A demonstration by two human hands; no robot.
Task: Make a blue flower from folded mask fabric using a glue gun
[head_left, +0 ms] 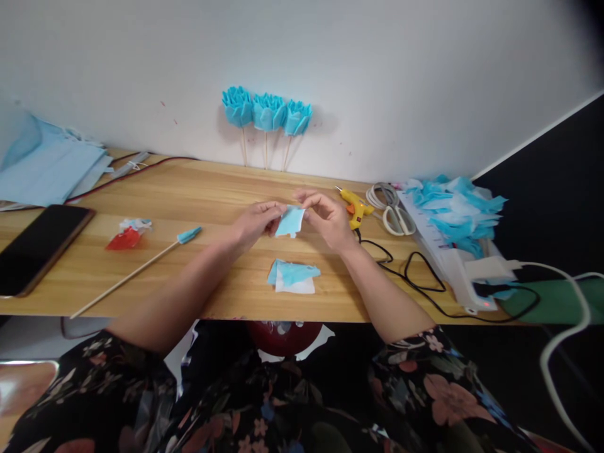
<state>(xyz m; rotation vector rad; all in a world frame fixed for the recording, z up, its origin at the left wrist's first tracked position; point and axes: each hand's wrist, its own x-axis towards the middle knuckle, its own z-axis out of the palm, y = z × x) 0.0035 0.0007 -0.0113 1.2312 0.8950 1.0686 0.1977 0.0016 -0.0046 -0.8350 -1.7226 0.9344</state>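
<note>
Both hands meet over the middle of the wooden table, pinching a small light-blue piece of fabric. My left hand grips its left edge, and my right hand has the upper right corner between thumb and fingers. Below them, several blue and white fabric pieces lie in a small overlapping pile. To the left of my left forearm rests a thin wooden stick with a rolled blue tip. A yellow glue gun lies just beyond my right hand.
Three blue fabric flowers on sticks lean against the wall. At left are flat face masks, a phone and a red-and-white packet. At right are scissors, a heap of blue scraps, a power strip and black cable.
</note>
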